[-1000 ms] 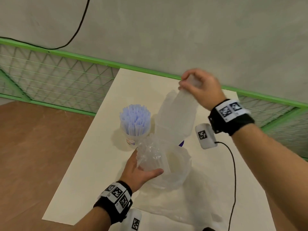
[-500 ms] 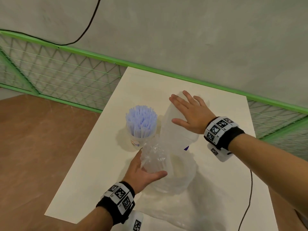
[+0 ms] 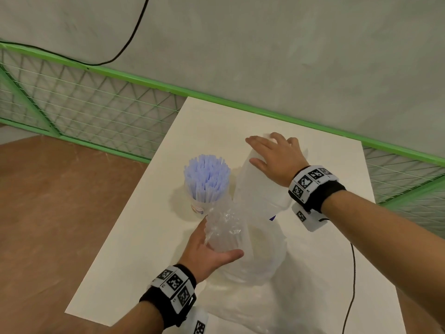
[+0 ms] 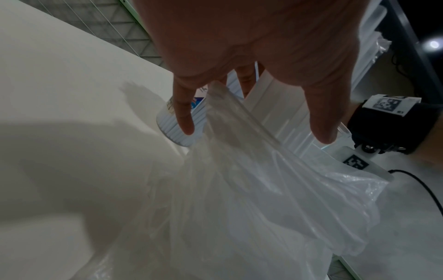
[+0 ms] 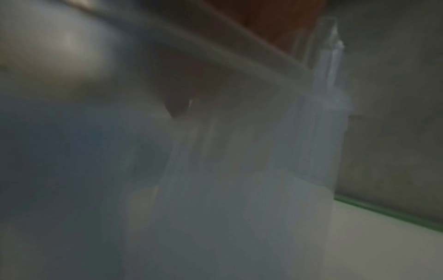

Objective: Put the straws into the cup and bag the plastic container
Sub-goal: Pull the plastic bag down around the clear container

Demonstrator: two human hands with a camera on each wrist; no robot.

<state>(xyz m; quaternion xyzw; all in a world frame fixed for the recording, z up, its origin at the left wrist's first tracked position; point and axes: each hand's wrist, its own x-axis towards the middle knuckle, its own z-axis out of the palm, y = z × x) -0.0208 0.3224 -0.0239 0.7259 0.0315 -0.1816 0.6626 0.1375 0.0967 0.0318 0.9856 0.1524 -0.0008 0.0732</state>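
Observation:
A paper cup (image 3: 199,209) packed with lavender straws (image 3: 206,180) stands on the white table (image 3: 134,256). Just right of it a translucent plastic container (image 3: 258,196) leans, its lower end inside the mouth of a clear plastic bag (image 3: 255,259). My right hand (image 3: 272,154) lies flat on the container's upper end, fingers spread. My left hand (image 3: 213,249) grips the bag's bunched rim between thumb and fingers, close to the cup. In the left wrist view the bag (image 4: 263,199) hangs from that hand (image 4: 254,130). The right wrist view shows only the blurred container wall (image 5: 227,199).
The table's left edge drops to a brown floor (image 3: 60,225). A green mesh fence (image 3: 91,112) runs behind the table along a grey wall. A black cable (image 3: 352,280) trails from my right wrist across the table's right side.
My right hand let go of its pinch on the container's top and now lies flat on it. The container has sunk lower into the bag. The left hand kept its hold.

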